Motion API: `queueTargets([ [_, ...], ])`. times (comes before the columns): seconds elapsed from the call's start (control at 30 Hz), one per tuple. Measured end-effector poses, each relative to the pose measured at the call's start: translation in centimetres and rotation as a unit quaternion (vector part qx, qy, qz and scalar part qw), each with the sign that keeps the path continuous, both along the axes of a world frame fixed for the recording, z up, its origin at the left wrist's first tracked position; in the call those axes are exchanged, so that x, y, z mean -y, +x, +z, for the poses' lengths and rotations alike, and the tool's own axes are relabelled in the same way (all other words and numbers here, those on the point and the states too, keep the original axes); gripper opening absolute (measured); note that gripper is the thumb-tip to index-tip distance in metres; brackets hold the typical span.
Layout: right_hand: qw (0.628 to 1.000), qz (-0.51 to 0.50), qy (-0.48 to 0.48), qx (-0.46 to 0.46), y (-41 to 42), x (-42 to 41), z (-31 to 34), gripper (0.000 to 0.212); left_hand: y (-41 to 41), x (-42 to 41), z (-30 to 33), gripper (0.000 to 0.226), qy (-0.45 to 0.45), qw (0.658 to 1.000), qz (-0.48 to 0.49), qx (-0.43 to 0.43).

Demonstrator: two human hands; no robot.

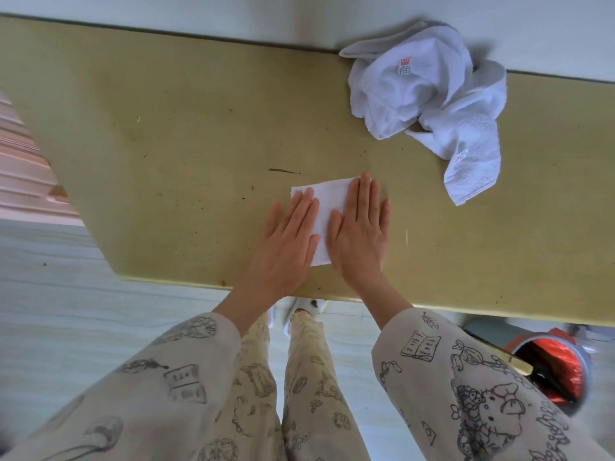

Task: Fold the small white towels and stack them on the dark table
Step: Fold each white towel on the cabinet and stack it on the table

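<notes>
A small folded white towel [327,202] lies flat on the olive-tan table [173,134], near its front edge. My left hand [288,242] presses on the towel's left part with straight fingers. My right hand [361,232] lies flat beside it, covering the towel's right part. A loose heap of unfolded white towels [429,91] with small red labels sits at the back right of the table, apart from both hands.
A pale wall runs along the table's far edge. A bin with a red liner [562,367] stands on the floor at the right, below the table. A pink ribbed object [23,174] sits at the left. My legs and slippers show under the front edge.
</notes>
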State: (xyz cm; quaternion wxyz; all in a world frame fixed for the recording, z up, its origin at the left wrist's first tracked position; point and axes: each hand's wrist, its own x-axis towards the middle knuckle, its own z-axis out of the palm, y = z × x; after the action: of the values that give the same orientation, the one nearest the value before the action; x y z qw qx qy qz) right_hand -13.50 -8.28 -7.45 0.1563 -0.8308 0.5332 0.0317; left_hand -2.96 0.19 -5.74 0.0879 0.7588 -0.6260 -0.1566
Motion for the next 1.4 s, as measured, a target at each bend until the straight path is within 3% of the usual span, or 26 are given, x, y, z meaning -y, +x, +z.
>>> queueTargets([
  [0.23,1.0,0.005,-0.005,-0.014,0.0,0.0,0.0,0.064,1.8,0.1,-1.9,0.076,0.045,0.997,-0.015,0.056],
  [0.43,0.996,0.047,0.071,-0.037,-0.3,0.8,1.4,0.062,2.6,0.3,-0.7,0.099,0.112,0.991,-0.044,0.054],
  [0.53,0.99,0.006,0.131,0.048,-0.9,1.7,3.0,0.059,3.2,0.7,0.3,0.106,0.128,0.989,-0.064,0.043],
  [0.6,0.973,-0.121,0.118,0.157,-1.3,1.9,4.1,0.057,3.1,0.5,0.6,0.109,0.123,0.991,-0.047,0.013],
  [0.67,0.952,-0.236,0.091,0.174,-1.6,2.1,4.7,0.053,3.0,-0.2,0.9,0.103,0.103,0.994,0.0,-0.031],
  [0.77,0.942,-0.296,0.115,0.108,-1.3,2.4,5.0,0.05,3.4,-1.6,1.6,0.092,0.093,0.989,0.084,-0.078],
  [0.93,0.938,-0.299,0.17,0.053,0.2,2.9,5.0,0.056,4.7,-3.9,3.1,0.057,0.066,0.962,0.201,-0.173],
  [1.17,0.926,-0.308,0.219,-0.006,1.7,3.1,4.5,0.064,6.9,-6.7,4.3,0.046,0.074,0.94,0.261,-0.206],
  [1.3,0.937,-0.267,0.226,-0.008,1.8,2.4,4.5,0.048,7.9,-7.5,5.0,0.042,0.069,0.929,0.293,-0.214],
  [1.4,0.939,-0.247,0.231,0.059,1.6,1.9,5.7,0.029,8.1,-8.0,5.7,0.038,0.048,0.916,0.327,-0.226],
])
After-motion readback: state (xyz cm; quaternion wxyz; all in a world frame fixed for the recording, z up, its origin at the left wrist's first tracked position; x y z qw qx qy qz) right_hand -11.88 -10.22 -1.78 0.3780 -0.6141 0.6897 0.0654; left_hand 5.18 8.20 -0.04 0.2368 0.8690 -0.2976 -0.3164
